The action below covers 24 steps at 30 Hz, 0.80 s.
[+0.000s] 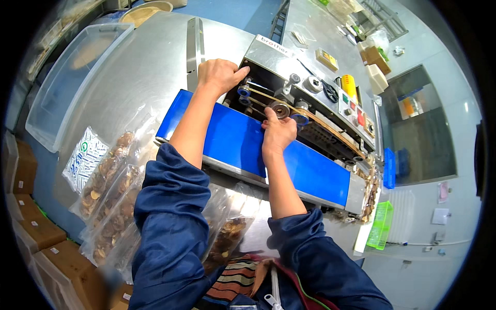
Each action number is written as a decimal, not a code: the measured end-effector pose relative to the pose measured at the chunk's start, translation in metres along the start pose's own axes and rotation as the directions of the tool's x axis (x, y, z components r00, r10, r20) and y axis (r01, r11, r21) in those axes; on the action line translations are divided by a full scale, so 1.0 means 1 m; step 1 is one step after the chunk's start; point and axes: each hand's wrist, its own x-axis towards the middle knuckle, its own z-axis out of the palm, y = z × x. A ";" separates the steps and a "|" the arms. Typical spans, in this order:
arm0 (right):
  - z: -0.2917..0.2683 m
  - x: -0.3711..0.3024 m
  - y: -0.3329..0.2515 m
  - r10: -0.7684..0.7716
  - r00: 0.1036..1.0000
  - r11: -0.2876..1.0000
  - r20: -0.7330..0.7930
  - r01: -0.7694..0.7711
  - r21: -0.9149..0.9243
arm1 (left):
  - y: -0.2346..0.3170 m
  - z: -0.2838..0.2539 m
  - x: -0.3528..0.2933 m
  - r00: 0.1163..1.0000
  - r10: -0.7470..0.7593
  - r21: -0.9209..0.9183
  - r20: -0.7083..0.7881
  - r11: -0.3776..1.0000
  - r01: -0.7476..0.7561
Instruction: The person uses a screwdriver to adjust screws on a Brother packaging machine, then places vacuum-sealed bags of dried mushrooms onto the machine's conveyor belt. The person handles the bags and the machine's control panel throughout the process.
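Note:
A band sealer (pixel 320 103) with a metal housing and a blue conveyor belt (pixel 232 132) stands on the steel table. Its front is exposed, showing a brown sealing band (pixel 330 129), blue-rimmed pulleys (pixel 244 91) and a round metal wheel (pixel 279 109). My left hand (pixel 221 76) is closed at the left end of the housing, its thumb against the edge; the other fingertips are hidden. Above the belt, my right hand (pixel 279 133) has its thumb and bent fingers at the metal wheel, partly covering it.
Clear bags of brown dried slices (pixel 111 201) lie left of the belt, beside a white printed packet (pixel 85 159). A clear plastic bin (pixel 72 82) stands at the far left, cardboard boxes (pixel 39 222) below it. A yellow roll (pixel 350 87) and black scissors (pixel 329 92) rest atop the machine.

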 end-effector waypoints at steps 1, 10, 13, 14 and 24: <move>-0.001 0.000 -0.003 0.011 1.000 0.999 -0.001 -0.011 -0.053 | 0.001 -0.003 0.000 0.999 -0.014 0.003 0.034 1.000 0.014; -0.001 0.010 -0.001 -0.107 0.992 0.982 -0.070 0.094 -0.166 | 0.001 -0.001 -0.002 1.000 -0.001 0.006 -0.005 1.000 0.001; 0.006 0.001 -0.009 0.024 0.997 0.999 -0.077 -0.022 0.025 | 0.001 -0.005 0.001 0.996 -0.033 -0.004 0.081 0.999 0.033; 0.007 0.001 -0.009 0.050 0.996 0.996 -0.074 -0.044 0.080 | 0.001 -0.005 0.000 0.997 -0.028 0.004 0.072 1.000 0.027; -0.010 0.016 0.015 0.152 0.986 0.955 0.067 -0.164 0.248 | 0.001 -0.002 0.001 1.000 0.005 0.028 0.004 1.000 -0.005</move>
